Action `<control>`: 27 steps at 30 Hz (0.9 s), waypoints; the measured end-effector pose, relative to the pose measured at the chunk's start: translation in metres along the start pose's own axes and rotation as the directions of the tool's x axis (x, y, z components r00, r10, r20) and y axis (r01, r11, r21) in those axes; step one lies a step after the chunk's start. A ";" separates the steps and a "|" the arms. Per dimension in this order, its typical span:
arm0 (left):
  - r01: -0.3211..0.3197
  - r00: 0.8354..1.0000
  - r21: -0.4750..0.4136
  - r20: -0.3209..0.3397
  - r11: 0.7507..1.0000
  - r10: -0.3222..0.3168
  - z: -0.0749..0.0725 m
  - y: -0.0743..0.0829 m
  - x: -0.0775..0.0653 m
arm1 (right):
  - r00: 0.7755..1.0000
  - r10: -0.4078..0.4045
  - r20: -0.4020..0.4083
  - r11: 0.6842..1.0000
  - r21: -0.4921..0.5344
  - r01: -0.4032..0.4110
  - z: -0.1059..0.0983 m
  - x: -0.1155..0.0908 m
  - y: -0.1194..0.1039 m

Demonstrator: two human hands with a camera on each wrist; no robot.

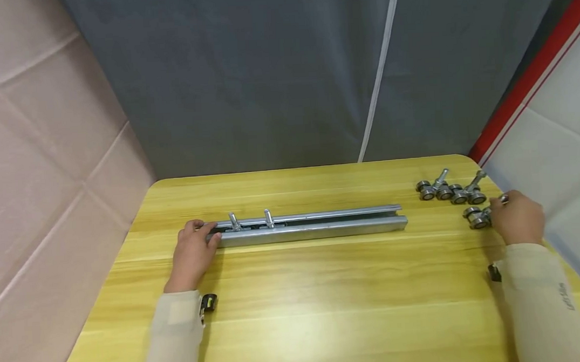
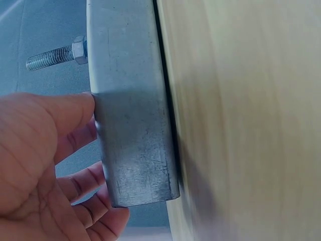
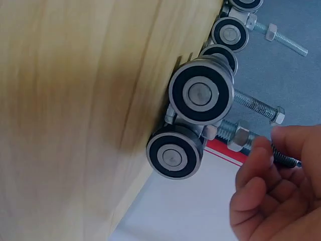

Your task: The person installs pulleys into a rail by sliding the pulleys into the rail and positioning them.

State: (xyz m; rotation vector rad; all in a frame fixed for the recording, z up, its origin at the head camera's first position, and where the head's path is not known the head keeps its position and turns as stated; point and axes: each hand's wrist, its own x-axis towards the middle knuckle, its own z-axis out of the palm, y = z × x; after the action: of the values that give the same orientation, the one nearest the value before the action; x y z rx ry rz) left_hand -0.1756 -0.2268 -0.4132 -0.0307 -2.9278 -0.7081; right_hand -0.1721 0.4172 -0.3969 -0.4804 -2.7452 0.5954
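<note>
A steel C-channel rail [image 1: 316, 232] lies lengthwise on the table, its slot facing up. Two threaded bolts [image 1: 269, 218] stick up through the slot near the left end, their lower parts mostly hidden inside. My left hand [image 1: 192, 255] holds that left end, thumb on the near edge and fingers around the far side and end. At the far right, my right hand [image 1: 519, 217] pinches the bolt of a roller trolley [image 3: 200, 95] between thumb and fingers. This trolley has black-ringed steel wheels and a nut on its bolt; its wheels sit at the table surface.
Two more roller trolleys, one on the left [image 1: 435, 188] and one on the right [image 1: 467, 192], stand just behind the held one, bolts tilted up. The wooden table [image 1: 305, 310] ends at a grey curtain [image 1: 267, 95] behind. A red-edged white panel [image 1: 564, 109] borders the right side.
</note>
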 end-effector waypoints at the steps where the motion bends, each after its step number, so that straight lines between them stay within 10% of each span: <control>1: -0.001 1.000 -0.001 0.001 1.000 0.001 0.000 0.000 0.000 | 1.000 -0.003 -0.010 1.000 0.005 0.003 0.000 0.001 0.001; 12: -0.005 1.000 -0.002 -0.003 1.000 0.005 0.000 0.000 0.000 | 0.995 -0.050 -0.089 0.998 0.028 0.053 0.002 -0.006 -0.004; 27: 0.007 1.000 0.004 -0.004 1.000 -0.007 -0.002 -0.002 0.000 | 0.945 -0.252 -0.210 0.962 0.054 0.269 0.020 -0.022 -0.078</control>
State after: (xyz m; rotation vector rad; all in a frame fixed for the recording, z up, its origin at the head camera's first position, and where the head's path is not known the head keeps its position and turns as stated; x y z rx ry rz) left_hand -0.1753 -0.2293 -0.4125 -0.0190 -2.9271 -0.7029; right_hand -0.1791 0.3351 -0.3842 -0.1434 -2.5228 0.5557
